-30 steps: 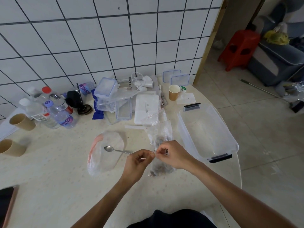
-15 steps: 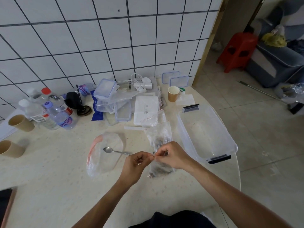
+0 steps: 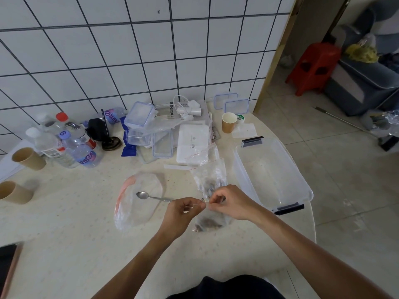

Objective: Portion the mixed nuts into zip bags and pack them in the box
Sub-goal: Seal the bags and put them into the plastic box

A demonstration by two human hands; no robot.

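Observation:
A small clear zip bag (image 3: 208,222) with dark mixed nuts in its bottom hangs just above the table. My left hand (image 3: 180,214) and my right hand (image 3: 232,201) pinch its top edge from either side, fingertips almost touching. Behind my right hand lies another clear bag (image 3: 209,178) holding some nuts. A large clear bag with a red zip strip (image 3: 138,199) lies flat to the left, and a metal spoon (image 3: 151,196) rests on it. The clear plastic box (image 3: 272,175) with dark clips stands open to the right, with nothing seen inside.
Water bottles (image 3: 71,145), paper cups (image 3: 28,156) and small lidded containers (image 3: 140,124) crowd the back of the table along the tiled wall. A paper cup (image 3: 228,122) stands behind the box. A phone (image 3: 8,262) lies at the front left edge.
Both hands keep pinching the bag's top and have barely shifted; the view has moved slightly.

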